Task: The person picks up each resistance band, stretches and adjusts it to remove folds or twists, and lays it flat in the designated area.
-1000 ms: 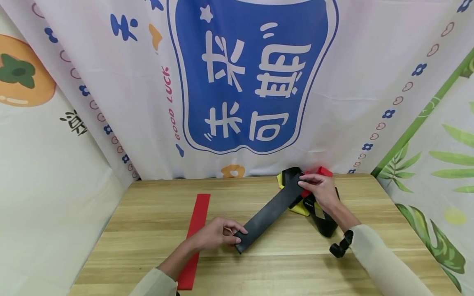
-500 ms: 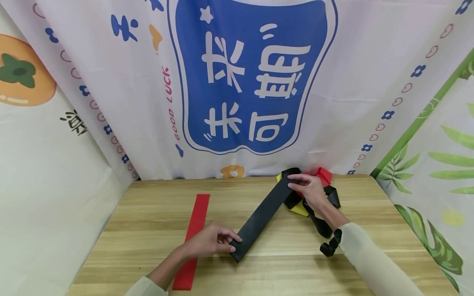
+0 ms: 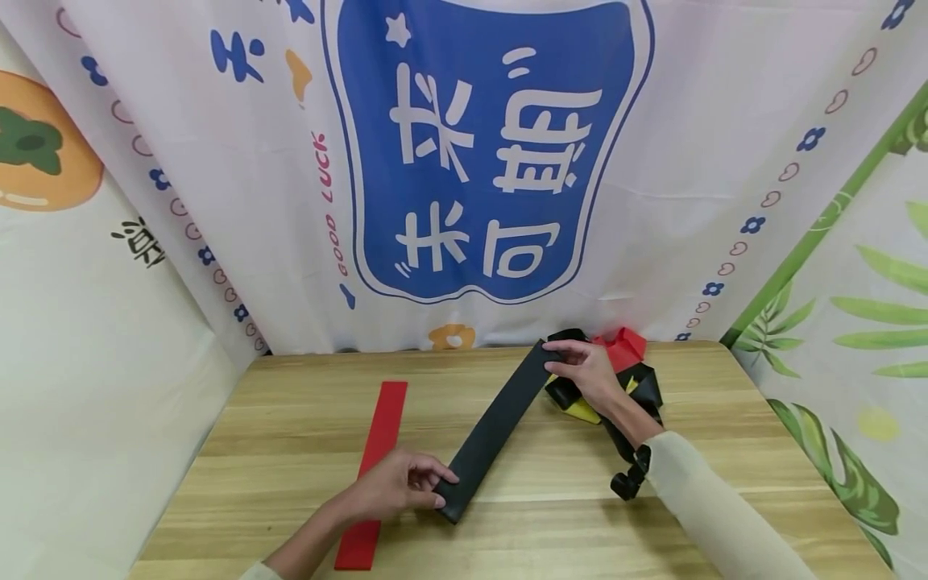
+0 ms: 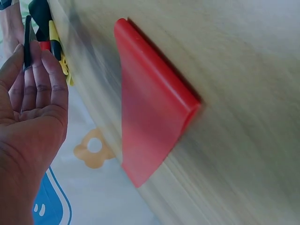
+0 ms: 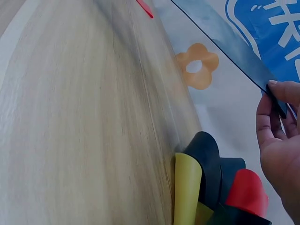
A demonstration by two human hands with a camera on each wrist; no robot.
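Observation:
A flat black elastic band is stretched out between both hands, slanting above the table. At its near lower end, my left hand pinches it between thumb and fingers. My right hand pinches the far upper end, as the right wrist view also shows. Left of it lies a red elastic band, flat and partly covered by the left hand and forearm; the left wrist view shows its rolled-over fold. Behind and below the right hand sits a heap of black, yellow and red bands, partly hidden by that arm.
The wooden table ends at the back against a printed white curtain. Printed cloth walls stand on both sides. A black wrist-worn device hangs below the right sleeve.
Both hands have moved left with the black band, pulling it away from the heap. Its near end has come slightly closer to the front, and more of the heap shows. The red band stays put.

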